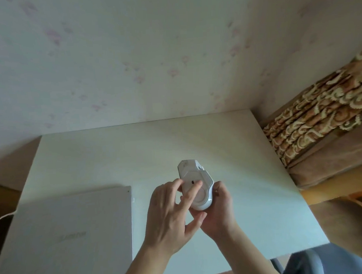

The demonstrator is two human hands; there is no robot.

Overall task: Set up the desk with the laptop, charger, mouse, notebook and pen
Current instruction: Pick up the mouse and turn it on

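Observation:
A white mouse [195, 177] is held upside down above the middle of the white desk [238, 155], its underside with the small dark sensor hole facing me. My right hand [218, 213] cups it from below and the right. My left hand [170, 215] reaches over it, with a fingertip pressing on the underside near the sensor hole. A closed silver laptop [76, 228] lies flat on the desk's left front part. A white cable [2, 218] curves at the far left edge beside the laptop. No notebook or pen shows.
A floral papered wall stands right behind the desk. A brown patterned sofa [319, 123] sits to the right of the desk. A grey chair part [303, 263] shows under the desk's front right corner.

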